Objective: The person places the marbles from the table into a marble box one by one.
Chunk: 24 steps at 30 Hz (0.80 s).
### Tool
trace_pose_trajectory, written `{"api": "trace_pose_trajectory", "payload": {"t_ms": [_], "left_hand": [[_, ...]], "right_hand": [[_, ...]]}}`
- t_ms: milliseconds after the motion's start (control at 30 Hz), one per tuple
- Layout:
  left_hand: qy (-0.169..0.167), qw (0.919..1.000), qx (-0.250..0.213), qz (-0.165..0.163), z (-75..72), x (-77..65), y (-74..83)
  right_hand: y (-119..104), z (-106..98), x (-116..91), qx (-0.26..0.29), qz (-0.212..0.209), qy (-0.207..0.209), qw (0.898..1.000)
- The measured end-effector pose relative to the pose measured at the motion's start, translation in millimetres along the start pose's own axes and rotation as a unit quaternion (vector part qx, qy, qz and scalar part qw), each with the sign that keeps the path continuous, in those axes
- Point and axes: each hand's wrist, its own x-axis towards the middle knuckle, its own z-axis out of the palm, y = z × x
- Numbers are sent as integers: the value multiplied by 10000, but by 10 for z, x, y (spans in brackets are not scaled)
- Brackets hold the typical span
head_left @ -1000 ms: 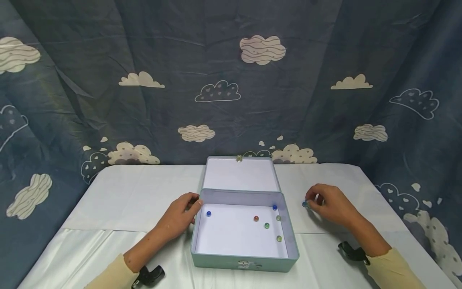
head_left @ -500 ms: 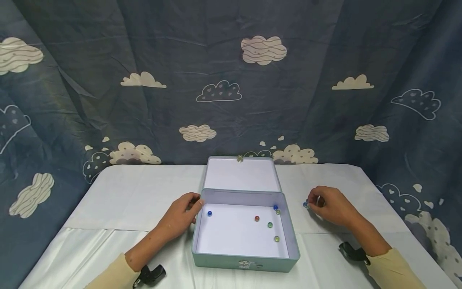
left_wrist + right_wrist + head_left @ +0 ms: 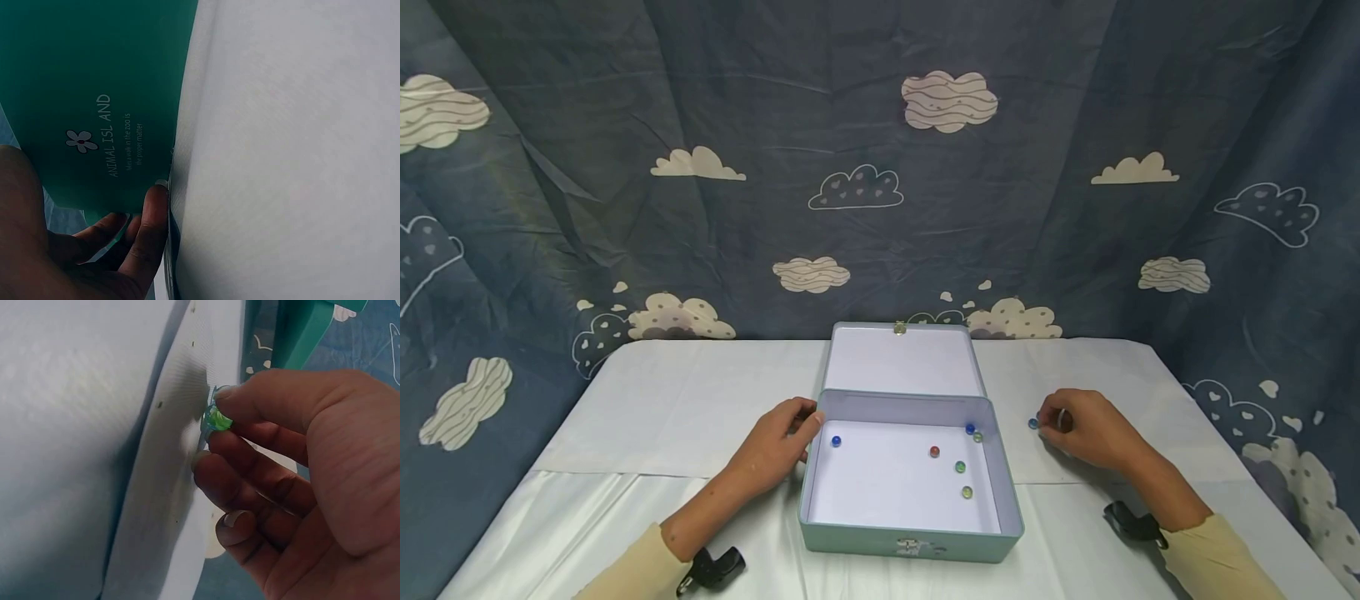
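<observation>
An open green tin box (image 3: pixel 910 543) stands on the table, several glass marbles on its white floor. My left hand (image 3: pixel 775 446) grips the box's left wall near the back corner, thumb at the rim. In the left wrist view its fingers (image 3: pixel 147 240) lie along the printed green side (image 3: pixel 94 56). To the right of the box, my right hand (image 3: pixel 1090 427) is low over the table, pinching a clear bluish marble with green inside (image 3: pixel 219 419) between thumb and forefinger. In the head view a blue marble (image 3: pixel 1033 423) shows right at those fingertips.
The lid (image 3: pixel 906 358) lies folded back behind the box. Inside are a red marble (image 3: pixel 934 452), blue ones at left (image 3: pixel 837 442) and back right (image 3: pixel 970 428), and greenish ones. A dark cloud-print curtain (image 3: pixel 865 125) hangs behind the white-covered table (image 3: pixel 700 392).
The front yellow-green marble has rolled left, and another has rolled back along the right wall. My right hand has shifted slightly toward me; the left keeps its hold on the tin box.
</observation>
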Motion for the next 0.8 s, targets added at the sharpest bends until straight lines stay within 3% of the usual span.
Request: {"api": "trace_pose_trajectory", "payload": {"t_ms": [367, 800], "left_hand": [[13, 10000, -45, -1, 11, -5, -4], [11, 10000, 19, 11, -3, -4, 8]], "right_hand": [[-51, -26, -7, -25, 70, 49, 10000], [-304, -187, -52, 8, -534, 610, 9967]]}}
